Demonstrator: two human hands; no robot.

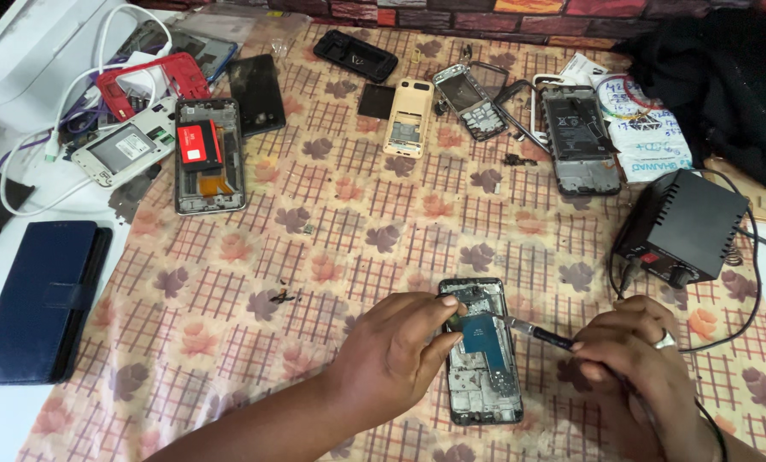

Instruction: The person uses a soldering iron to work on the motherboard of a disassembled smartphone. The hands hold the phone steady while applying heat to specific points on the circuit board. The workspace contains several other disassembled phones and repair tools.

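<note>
An opened phone (pixel 484 355) lies near the front edge of the surface (pixel 349 257), its back off. Inside its dark frame sit a blue board in the upper half and bare grey metal and small parts below. The left hand (pixel 396 355) rests against the phone's left side, fingers curled, with thumb and forefinger pinching at the top edge of the blue board. The right hand (pixel 635 359) is closed around a soldering iron (pixel 533 331), held like a pen; its thin tip reaches the board's upper right corner. Whether the tip touches the board cannot be told.

A checked cloth with brown flowers covers the surface. Just beyond the right hand stands a black power box (pixel 682 227) with a knob, its cords looping past the wrist. Further back lie other stripped phones: a grey one (pixel 581 141) beside white packets (pixel 648 128), a keypad phone (pixel 409 117) in tan, a bare keypad frame (pixel 470 103), and one with a red battery (pixel 209 154) well to the left. A red frame (pixel 148 81) and white cables (pixel 75 111) crowd the far left corner, and a dark blue wallet case (pixel 41 299) lies at the left edge. Black fabric (pixel 725 77) fills the far right corner. Nothing lies between the hands and the opened phone.
</note>
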